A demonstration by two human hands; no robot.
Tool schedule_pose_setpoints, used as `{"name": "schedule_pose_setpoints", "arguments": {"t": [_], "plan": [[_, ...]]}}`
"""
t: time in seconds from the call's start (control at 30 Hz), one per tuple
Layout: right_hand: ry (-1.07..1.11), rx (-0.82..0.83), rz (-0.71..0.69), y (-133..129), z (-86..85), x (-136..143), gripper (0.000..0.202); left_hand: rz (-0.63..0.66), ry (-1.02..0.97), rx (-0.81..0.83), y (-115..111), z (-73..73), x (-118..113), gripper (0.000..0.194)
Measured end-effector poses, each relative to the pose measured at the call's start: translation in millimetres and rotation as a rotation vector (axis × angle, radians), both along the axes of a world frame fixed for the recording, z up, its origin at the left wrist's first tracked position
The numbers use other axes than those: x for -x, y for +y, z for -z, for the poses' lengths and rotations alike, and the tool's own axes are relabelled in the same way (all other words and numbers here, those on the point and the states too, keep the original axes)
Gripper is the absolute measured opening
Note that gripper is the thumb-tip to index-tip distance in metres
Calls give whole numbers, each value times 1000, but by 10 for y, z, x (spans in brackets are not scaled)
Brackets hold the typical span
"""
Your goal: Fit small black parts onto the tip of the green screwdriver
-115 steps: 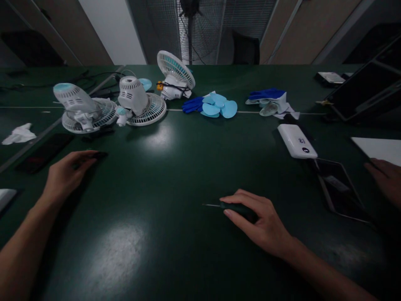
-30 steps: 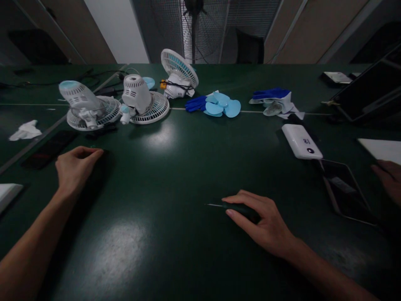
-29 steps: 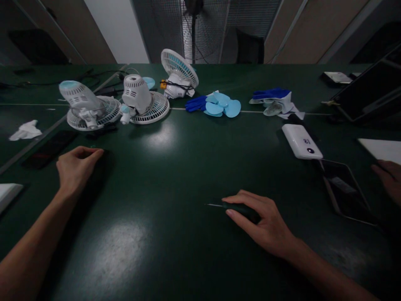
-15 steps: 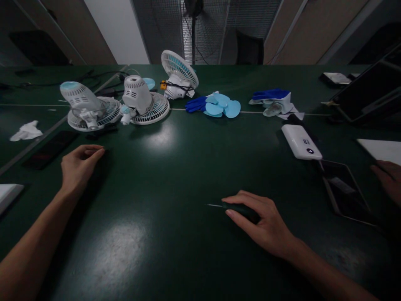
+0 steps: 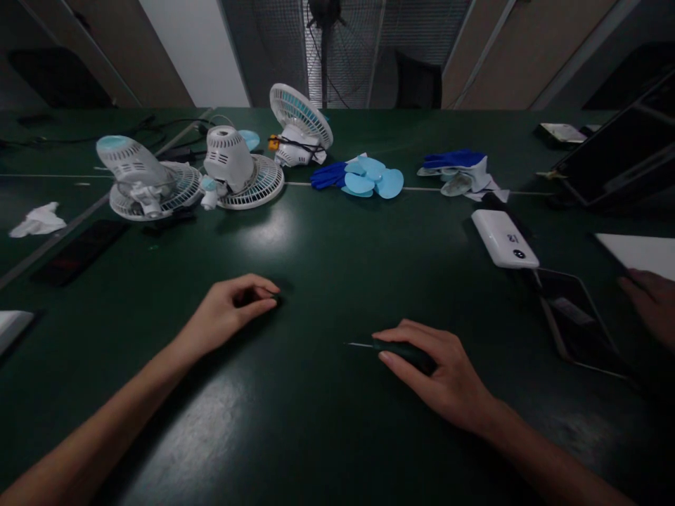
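My right hand [image 5: 443, 372] lies on the dark green table, closed around the dark handle of a screwdriver [image 5: 406, 353]; its thin metal shaft points left. To the left of the screwdriver tip, my left hand [image 5: 232, 313] is in a pinch just above the table. Something small and dark seems to show at its fingertips, too small to name.
Behind my hands lie two white fan heads [image 5: 245, 176] [image 5: 158, 186], a third fan [image 5: 300, 126], light blue fan blades [image 5: 373, 177] and gloves [image 5: 458, 169]. At right are a white power bank [image 5: 505, 239], a phone [image 5: 577, 316] and another person's hand [image 5: 651, 299].
My left hand has moved right and toward me, from beside the fans to the middle of the table, still pinched. My right hand and the screwdriver have stayed in place.
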State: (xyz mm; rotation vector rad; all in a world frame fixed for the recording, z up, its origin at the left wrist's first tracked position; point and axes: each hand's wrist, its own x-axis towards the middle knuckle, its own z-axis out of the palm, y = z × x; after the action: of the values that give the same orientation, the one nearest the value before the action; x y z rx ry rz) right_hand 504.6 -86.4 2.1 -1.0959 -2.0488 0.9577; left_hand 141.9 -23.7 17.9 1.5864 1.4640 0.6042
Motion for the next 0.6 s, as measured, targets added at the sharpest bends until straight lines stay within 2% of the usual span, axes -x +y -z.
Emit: {"name": "schedule_pose_setpoints", "arguments": {"t": [0.1,0.2,0.33,0.6], "plan": [[-17,-3,-12,-1,-21,-3,21,234,-32,-83,-257,62,-539,16],[-41,-6,-41,-5,-38,-13,19,366,-19,-217,-455,118,-807,11],[-35,19,-71,-10,-51,-21,18,443,-18,-303,-543,178,-826,17],[-38,17,-29,-13,-25,-40,19,509,14,-347,-516,191,-793,25]]}}
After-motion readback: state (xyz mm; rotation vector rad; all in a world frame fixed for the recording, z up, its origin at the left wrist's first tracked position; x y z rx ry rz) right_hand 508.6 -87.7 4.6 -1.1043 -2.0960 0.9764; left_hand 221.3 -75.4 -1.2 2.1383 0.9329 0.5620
